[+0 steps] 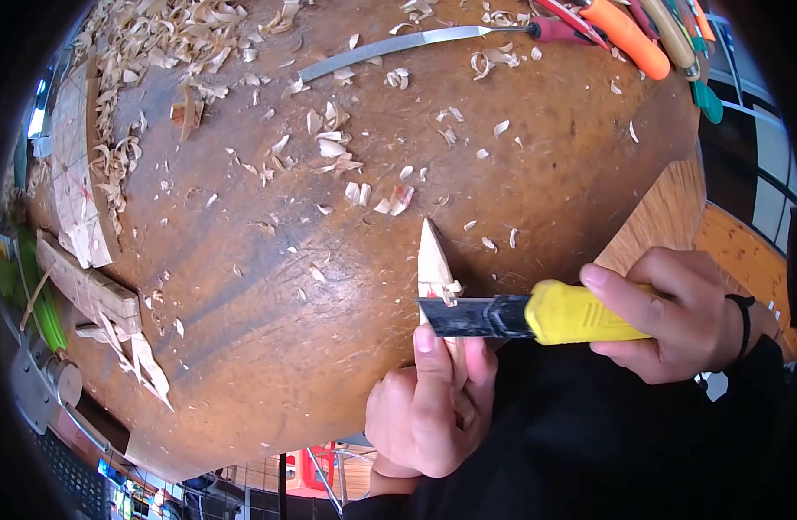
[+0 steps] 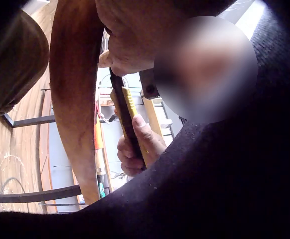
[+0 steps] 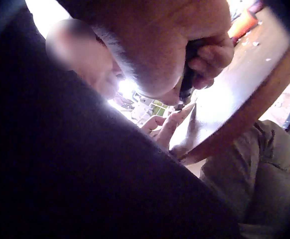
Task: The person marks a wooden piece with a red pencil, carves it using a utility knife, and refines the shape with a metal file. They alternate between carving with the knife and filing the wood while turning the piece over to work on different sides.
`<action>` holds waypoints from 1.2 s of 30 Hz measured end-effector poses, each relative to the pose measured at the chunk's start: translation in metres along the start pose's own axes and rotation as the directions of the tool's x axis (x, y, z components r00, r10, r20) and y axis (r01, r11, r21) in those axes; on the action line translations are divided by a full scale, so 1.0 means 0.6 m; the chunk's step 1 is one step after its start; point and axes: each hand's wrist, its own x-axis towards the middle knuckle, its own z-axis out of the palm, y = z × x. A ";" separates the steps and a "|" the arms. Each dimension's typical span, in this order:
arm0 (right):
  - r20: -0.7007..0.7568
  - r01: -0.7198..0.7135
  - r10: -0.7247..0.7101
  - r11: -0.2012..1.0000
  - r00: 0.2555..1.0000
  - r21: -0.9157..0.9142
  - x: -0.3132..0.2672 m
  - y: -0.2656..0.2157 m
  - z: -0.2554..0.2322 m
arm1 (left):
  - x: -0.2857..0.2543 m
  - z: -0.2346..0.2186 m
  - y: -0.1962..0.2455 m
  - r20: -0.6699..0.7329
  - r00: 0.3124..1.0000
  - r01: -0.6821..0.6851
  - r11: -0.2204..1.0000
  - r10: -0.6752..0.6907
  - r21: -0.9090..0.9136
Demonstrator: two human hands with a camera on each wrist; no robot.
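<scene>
A yellow utility knife [image 1: 580, 314] with a wide dark blade [image 1: 459, 317] is gripped in the right hand [image 1: 676, 312], thumb along its handle. The blade lies across a pale pointed wood piece [image 1: 433, 256], where a small curl of wood stands at the blade's edge. Below the blade, the left hand [image 1: 429, 416] holds the wood's lower part, its thumb close under the blade. In the left wrist view the knife [image 2: 130, 119] is seen in the right hand [image 2: 141, 148]. The right wrist view shows the left hand's fingers [image 3: 166, 127] beside the wood tip [image 3: 191, 110].
Wood shavings [image 1: 182, 35] heap at the table's [image 1: 242, 347] far left, with loose curls scattered across it. A long file [image 1: 398, 50] lies at the back near orange-handled tools [image 1: 628, 39]. Split wood blocks [image 1: 91, 290] sit at the left edge.
</scene>
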 end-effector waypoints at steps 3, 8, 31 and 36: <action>-0.036 -0.034 0.035 0.999 0.999 0.021 -0.006 0.001 0.000 | 0.000 0.003 0.004 0.005 1.000 0.004 1.000 -0.004 0.012; -0.067 -0.017 0.017 1.000 0.998 -0.006 0.017 0.004 0.004 | 0.002 0.004 0.003 0.004 1.000 -0.024 0.999 0.024 0.047; 0.036 0.031 -0.031 1.000 0.999 0.000 0.019 0.006 -0.003 | 0.012 -0.020 0.022 0.177 0.983 0.039 0.998 -0.047 0.048; 0.029 0.069 -0.068 0.997 0.997 -0.032 0.030 0.010 0.003 | 0.007 -0.007 0.018 0.127 0.991 0.038 0.993 -0.052 0.109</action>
